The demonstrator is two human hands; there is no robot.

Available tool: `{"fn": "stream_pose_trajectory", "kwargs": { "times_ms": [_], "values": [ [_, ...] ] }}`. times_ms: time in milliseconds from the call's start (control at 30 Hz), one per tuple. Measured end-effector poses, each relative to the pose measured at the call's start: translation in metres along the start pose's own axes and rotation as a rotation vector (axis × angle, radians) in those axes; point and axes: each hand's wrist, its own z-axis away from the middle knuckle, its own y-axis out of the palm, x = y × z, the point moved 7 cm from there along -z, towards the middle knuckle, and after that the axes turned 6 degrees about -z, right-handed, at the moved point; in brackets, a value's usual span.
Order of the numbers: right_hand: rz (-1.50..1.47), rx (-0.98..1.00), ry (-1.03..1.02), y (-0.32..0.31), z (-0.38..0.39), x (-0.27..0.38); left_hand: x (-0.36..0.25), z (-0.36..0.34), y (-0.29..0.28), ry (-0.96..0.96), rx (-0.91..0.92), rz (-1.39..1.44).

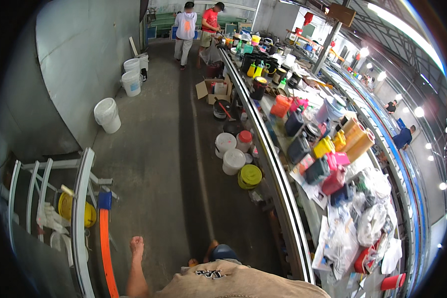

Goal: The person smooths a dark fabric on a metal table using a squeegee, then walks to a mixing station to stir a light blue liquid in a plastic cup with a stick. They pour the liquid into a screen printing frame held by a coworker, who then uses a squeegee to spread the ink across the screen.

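My left hand (136,244) hangs low beside my body, its fingers curled in a loose fist with nothing showing in them. Nearest to it is a long orange strip (106,248) with a blue end (105,200), standing to the left and apart from the hand. Just beyond the strip is a grey metal frame rack (82,198). My right hand is out of view; only my brown top (243,280) and one foot show at the lower edge.
A long table (303,191) on the right bears jugs, bottles, film rolls and plastic bags. Lidded buckets (250,176) and an open carton (216,88) stand along its foot. White buckets (107,115) line the left wall. Two people (186,30) stand ahead; others are far right.
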Motion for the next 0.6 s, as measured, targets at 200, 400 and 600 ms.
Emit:
{"fn": "stream_pose_trajectory", "kwargs": {
  "times_ms": [200, 400, 600],
  "values": [
    [0.047, 0.031, -0.103, -0.086, -0.126, 0.156, -0.046, -0.109, 0.031, -0.115, 0.046, -0.273],
    [0.267, -0.213, -0.374, -0.280, -0.225, 0.391, -0.152, -0.081, 0.094, -0.291, 0.282, -0.412],
    [-0.260, -0.463, -0.589, -0.470, -0.237, 0.615, -0.195, -0.164, 0.133, -0.339, 0.348, -0.439]
  ]
}}
